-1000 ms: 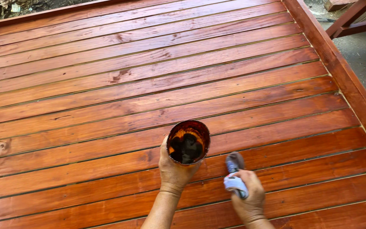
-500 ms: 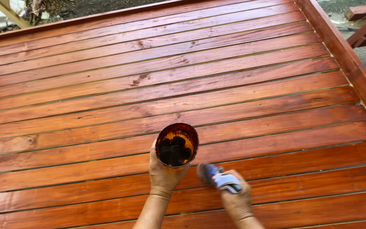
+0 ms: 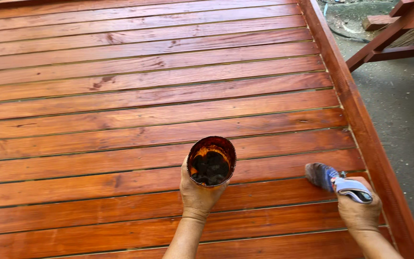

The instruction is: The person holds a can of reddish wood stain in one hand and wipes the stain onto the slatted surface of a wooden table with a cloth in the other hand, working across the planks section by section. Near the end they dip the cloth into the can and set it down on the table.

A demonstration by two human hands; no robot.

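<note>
Right hand moved out toward deck's right edge, fingers closed round brush; bristles touched red-brown board. Left hand wrapped round stain cup, held above boards, dark stuff inside

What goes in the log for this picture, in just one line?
left hand: holds stain cup | right hand: holds brush, bristles on slat | surface: red-brown slatted wood deck
</note>
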